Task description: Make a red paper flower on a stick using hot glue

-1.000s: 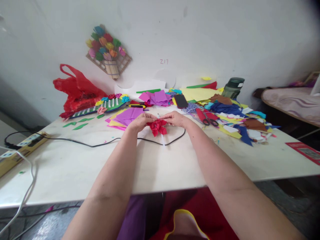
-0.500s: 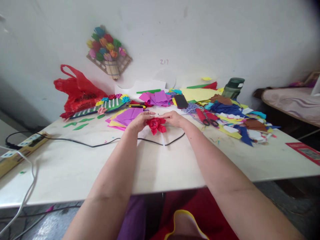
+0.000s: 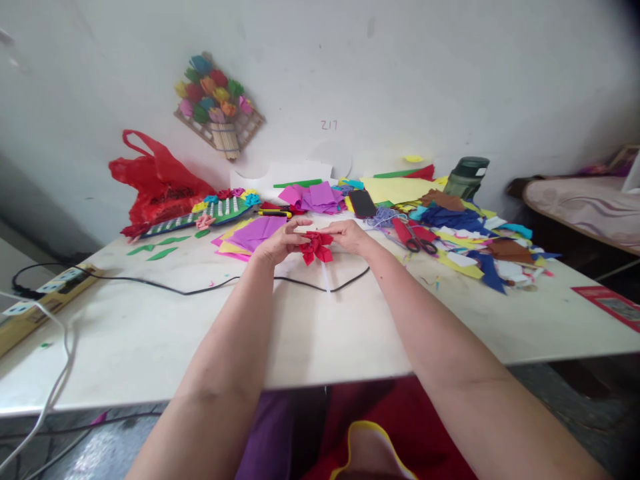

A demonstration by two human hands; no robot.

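Between my two hands, above the middle of the table [image 3: 320,333], is a red paper flower [image 3: 316,249] with pointed petals. My left hand [image 3: 284,243] pinches its left side, the thumb and a finger on the petals and another finger raised. On the flower's right edge, my right hand [image 3: 347,237] closes thumb and fingers. A thin white strip [image 3: 327,277] hangs below the flower toward the tabletop; where it joins is hidden. Purple, yellow and pink paper sheets [image 3: 255,235] lie just behind my left hand.
Scissors [image 3: 420,243], a phone [image 3: 362,204] and a heap of paper scraps [image 3: 480,247] lie to the right, with a green bottle [image 3: 467,177] behind. At left are a red bag [image 3: 155,187], green paper leaves [image 3: 163,253] and a power strip [image 3: 55,300]. A black cable [image 3: 185,292] crosses the table.
The red flower has tipped, so its petals show more from the side, and shifted slightly right. My left fingers have lifted and spread a little.
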